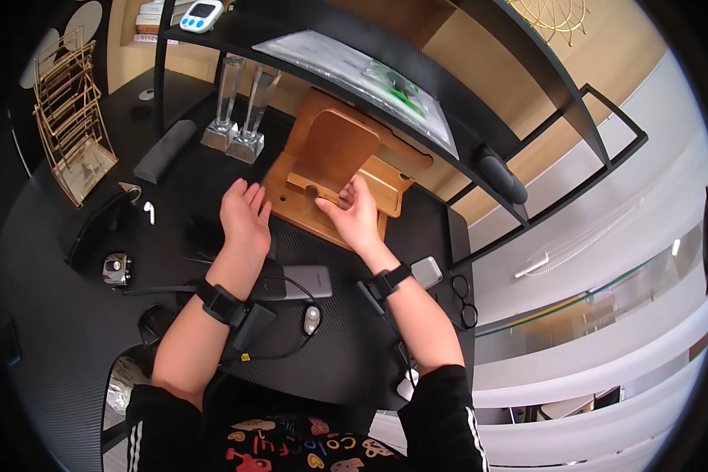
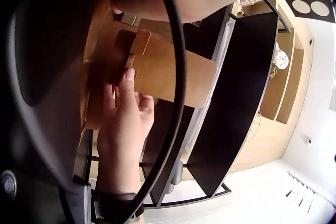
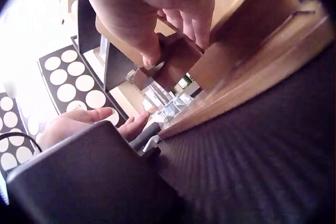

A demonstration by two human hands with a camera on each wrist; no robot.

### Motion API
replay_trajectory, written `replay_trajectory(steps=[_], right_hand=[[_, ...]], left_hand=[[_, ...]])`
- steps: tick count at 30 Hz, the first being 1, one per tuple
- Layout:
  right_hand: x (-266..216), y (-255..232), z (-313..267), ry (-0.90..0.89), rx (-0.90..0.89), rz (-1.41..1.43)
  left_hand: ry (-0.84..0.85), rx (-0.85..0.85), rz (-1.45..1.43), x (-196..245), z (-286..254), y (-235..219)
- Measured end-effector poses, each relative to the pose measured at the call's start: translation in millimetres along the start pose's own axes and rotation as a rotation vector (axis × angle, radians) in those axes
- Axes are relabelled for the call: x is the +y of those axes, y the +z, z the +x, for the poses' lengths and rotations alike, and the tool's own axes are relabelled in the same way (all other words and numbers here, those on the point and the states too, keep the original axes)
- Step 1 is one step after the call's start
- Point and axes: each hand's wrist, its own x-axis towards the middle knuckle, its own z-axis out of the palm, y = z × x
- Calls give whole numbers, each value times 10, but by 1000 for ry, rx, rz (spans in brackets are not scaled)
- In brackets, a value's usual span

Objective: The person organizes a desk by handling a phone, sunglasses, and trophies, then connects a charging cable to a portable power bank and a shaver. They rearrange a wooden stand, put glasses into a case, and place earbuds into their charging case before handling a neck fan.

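A brown wooden stand (image 1: pixel 338 145) with an upright panel and a flat base stands at the back of the black desk. The right hand (image 1: pixel 358 216) is at its front ledge; in the right wrist view the thumb and fingers of that hand (image 3: pixel 157 8) pinch a brown part of the stand (image 3: pixel 178 61) from both sides. By the base's left corner the left hand (image 1: pixel 245 220) hovers, palm turned up, fingers loosely extended, holding nothing. The left wrist view shows the right hand (image 2: pixel 126 124) against the lower end of the panel (image 2: pixel 173 74).
Crystal trophies (image 1: pixel 248 141) and a dark cylinder (image 1: pixel 165 151) stand left of the stand. A grey phone (image 1: pixel 303 283), cables, a white case (image 1: pixel 426 272) and glasses (image 1: pixel 464 303) lie nearer the body. A black shelf (image 1: pixel 448 118) overhangs the back.
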Motion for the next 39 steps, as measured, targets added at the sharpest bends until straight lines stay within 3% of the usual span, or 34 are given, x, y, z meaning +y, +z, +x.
replay_trajectory(steps=[4,10,13,27,39], right_hand=[[182,191,199,57,-41,57],[293,309,290,20,-90,142],[321,344,267,46,-95,134],[228,443,211,-3,-12,-117],[271,377,172,-49,-82,-161]], left_hand=[[28,49,15,-31,62,-30],[-86,96,6,-61,48,-19],[-67,39,76,-50,-5,-13],[-61,28,115,-64,-1,-18],[-74,22,100,-56,2,-26]])
